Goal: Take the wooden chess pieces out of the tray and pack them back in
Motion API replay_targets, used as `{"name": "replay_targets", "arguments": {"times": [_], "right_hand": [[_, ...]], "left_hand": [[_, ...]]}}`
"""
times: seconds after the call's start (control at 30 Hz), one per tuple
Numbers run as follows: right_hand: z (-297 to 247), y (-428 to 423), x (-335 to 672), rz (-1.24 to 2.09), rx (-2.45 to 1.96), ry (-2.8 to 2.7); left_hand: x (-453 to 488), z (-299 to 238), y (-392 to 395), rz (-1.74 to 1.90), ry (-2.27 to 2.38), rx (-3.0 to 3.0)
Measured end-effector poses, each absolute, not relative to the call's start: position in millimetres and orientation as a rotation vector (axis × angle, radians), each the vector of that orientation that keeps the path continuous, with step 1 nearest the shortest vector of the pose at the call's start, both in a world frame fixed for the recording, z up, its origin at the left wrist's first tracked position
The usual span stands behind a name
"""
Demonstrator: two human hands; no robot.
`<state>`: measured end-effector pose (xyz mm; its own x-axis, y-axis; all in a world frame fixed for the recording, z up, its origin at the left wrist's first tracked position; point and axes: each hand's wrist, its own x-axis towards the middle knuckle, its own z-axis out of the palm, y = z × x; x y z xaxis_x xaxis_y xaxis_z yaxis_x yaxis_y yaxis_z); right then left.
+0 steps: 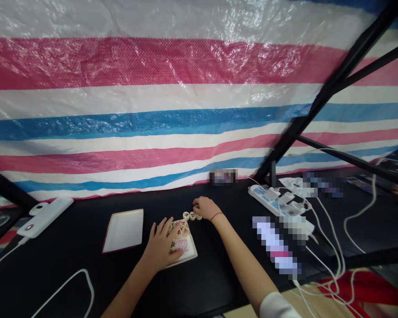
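- A person's left hand [161,245] lies open, fingers spread, over round xiangqi pieces [181,232] heaped on a white tray [193,252], apparently fencing them in (no firm grip shows).
- The right hand [206,208], a red string [216,216] at its wrist, curls down at the end of a short row of pieces [189,216]; whether it has hold of one cannot be told.
- A second white tray [122,230] lies just left, within easy reach.
- A power strip [262,196] sits farther back on the black table [69,282] (its cables trail toward the near edge), beneath a striped tarpaulin [152,119].
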<state>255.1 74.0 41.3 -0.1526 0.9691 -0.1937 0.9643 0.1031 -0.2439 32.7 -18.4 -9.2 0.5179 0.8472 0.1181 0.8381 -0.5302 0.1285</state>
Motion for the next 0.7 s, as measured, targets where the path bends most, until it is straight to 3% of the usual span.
{"name": "replay_targets", "arguments": {"times": [0.33, 0.47, 0.57, 0.7], "right_hand": [[39.5, 91.5, 244.4, 0.567, -2.105, -2.329], [50.8, 88.6, 245.4, 0.539, -2.033, -2.281], [60.3, 73.0, 242.5, 0.598, -1.819, -2.259], [58.6, 37.0, 226.4, 1.035, -1.265, -2.011]], "left_hand": [[30.3, -13.1, -19.1, 0.336, 1.462, 2.684], [26.2, -6.8, -17.0, 0.558, 1.479, 2.606], [24.2, 2.5, -16.4, 0.809, 1.504, 2.4], [27.7, 13.4, -19.7, 0.974, 1.414, 2.175]]}}
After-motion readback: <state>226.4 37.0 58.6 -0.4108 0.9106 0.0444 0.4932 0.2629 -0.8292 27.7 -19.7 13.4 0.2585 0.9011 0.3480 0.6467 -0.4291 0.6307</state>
